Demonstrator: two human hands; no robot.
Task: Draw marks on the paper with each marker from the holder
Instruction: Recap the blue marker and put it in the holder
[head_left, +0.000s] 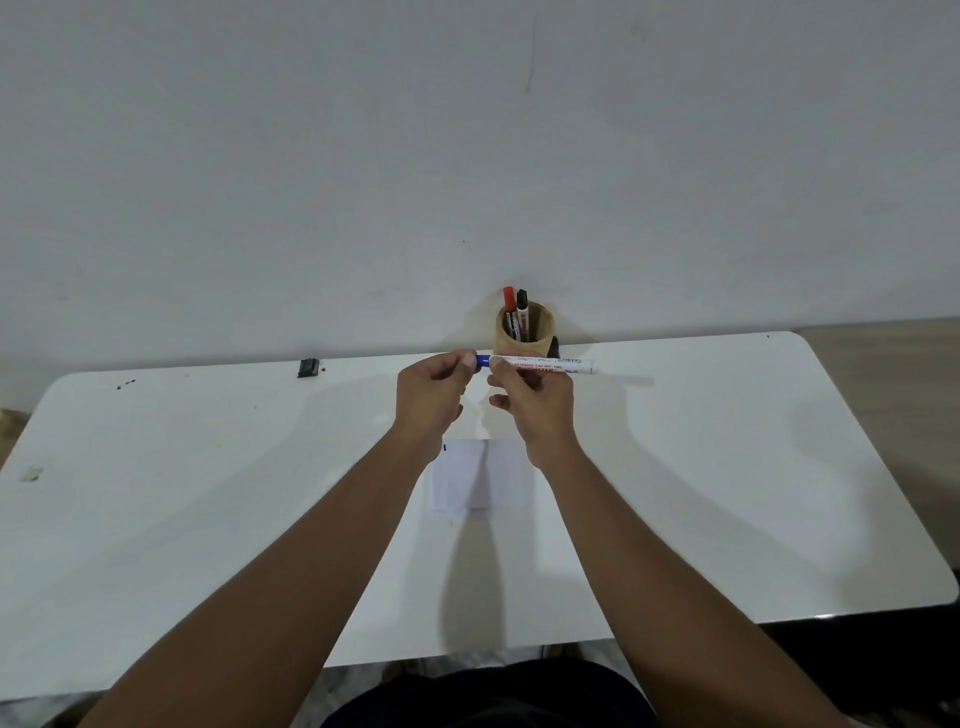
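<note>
From here, my left hand (434, 395) covers the blue marker (540, 364)'s cap end. My wrists hide the paper (478, 480)'s upper corners. The holder (524, 330)'s base sits behind the marker; its markers' labels are too small to read.

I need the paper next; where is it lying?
The paper lies flat on the white table, centred, below the raised left hand and right hand.
</note>
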